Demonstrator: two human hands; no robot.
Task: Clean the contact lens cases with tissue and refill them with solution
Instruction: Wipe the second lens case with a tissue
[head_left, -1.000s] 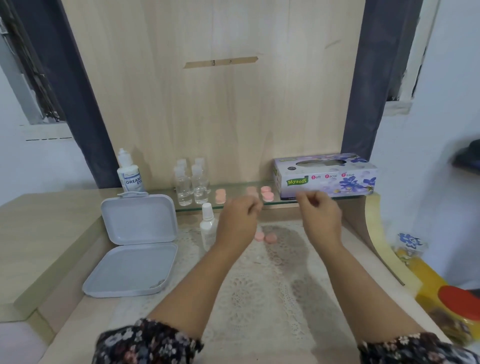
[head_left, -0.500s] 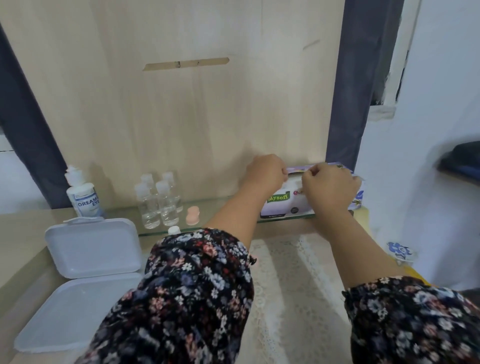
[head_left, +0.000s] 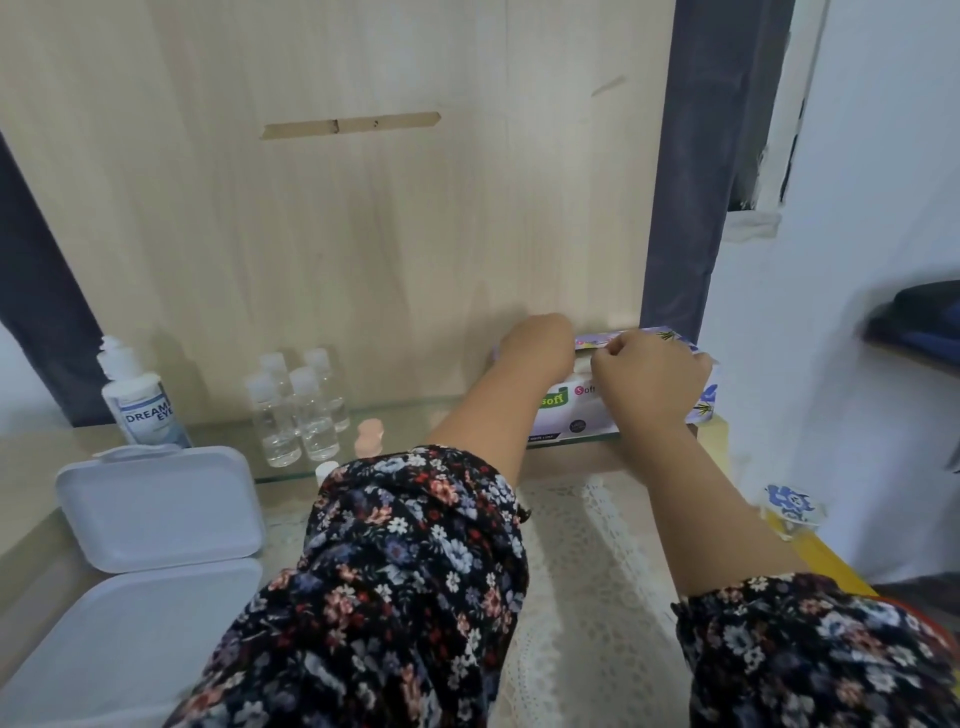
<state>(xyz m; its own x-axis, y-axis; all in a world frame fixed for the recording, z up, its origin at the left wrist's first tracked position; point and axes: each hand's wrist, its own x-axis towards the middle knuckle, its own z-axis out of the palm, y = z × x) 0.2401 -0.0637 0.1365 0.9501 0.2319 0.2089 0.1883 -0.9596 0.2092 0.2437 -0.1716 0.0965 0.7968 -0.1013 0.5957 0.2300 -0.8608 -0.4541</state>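
- Both hands are on top of the purple flowered cardboard tissue box (head_left: 563, 415); the right hand (head_left: 649, 379) has curled fingers, the left hand (head_left: 540, 345) lies just beside it.
- Left of the hands stand four clear small bottles (head_left: 296, 410) and pink round lens cases (head_left: 370, 435).

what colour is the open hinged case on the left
The open hinged case is plain white or very pale grey, lid and base alike; the head view shows it.
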